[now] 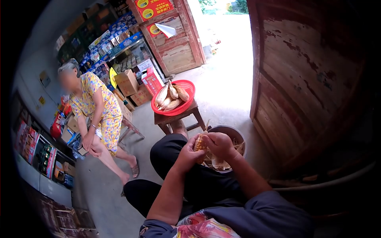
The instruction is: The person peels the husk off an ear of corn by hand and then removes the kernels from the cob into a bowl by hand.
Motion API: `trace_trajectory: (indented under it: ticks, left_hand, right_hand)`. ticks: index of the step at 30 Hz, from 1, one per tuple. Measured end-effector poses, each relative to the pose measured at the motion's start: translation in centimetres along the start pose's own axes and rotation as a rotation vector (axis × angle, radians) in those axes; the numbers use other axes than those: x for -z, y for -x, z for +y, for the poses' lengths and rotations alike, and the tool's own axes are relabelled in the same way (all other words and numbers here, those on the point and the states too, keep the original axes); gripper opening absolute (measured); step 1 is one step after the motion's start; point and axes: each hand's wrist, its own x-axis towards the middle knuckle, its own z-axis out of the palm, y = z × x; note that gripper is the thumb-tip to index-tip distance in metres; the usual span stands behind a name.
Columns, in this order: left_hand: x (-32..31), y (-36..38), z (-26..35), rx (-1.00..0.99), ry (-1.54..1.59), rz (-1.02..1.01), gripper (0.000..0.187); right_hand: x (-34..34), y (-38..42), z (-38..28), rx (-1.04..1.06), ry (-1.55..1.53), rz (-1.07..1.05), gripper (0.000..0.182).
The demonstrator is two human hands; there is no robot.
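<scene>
Above the knees, my left hand [190, 150] is wrapped round a yellow corn cob [201, 143] whose kernels show between the two hands. My right hand [220, 146] closes on the cob's upper end, where a few dry strands stick up. Just beyond the hands, a round bin [243, 145] on the floor holds loose husks [216, 162]. Several ears of corn in pale husks [172, 97] lie in a red plastic basket [190, 88], which rests on a wooden stool [181, 117].
A person [99, 107] in a patterned outfit sits on a stool at the left. Cardboard boxes [127, 82] and stocked shelves stand behind. Wooden doors [305, 83] flank a bright doorway.
</scene>
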Motion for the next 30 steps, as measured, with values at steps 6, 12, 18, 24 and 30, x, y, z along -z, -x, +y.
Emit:
trace_trajectory:
  ticks: [6, 12, 18, 24, 30]
  left_hand:
    - [-0.4, 0.1, 0.2, -0.02, -0.001, 0.022, 0.071]
    - [-0.5, -0.3, -0.5, -0.055, -0.054, 0.062, 0.075]
    - [0.2, -1.0, -2.0, -0.123, -0.264, 0.106, 0.079]
    - [0.6, -0.7, -2.0, -0.089, -0.278, 0.081, 0.077]
    - [-0.5, 0.1, -0.1, -0.067, -0.026, 0.016, 0.072]
  right_hand:
    - [1.4, 0.7, 3.4, -0.032, 0.288, -0.03, 0.032]
    - [3.6, 0.8, 4.6, -0.335, 0.131, -0.204, 0.014]
    - [3.8, 0.3, 3.2, -0.407, -0.495, -0.443, 0.029]
    - [1.9, 0.7, 3.1, -0.397, -0.428, -0.576, 0.028]
    - [1.9, 1.1, 5.5, -0.488, -0.725, -0.374, 0.022]
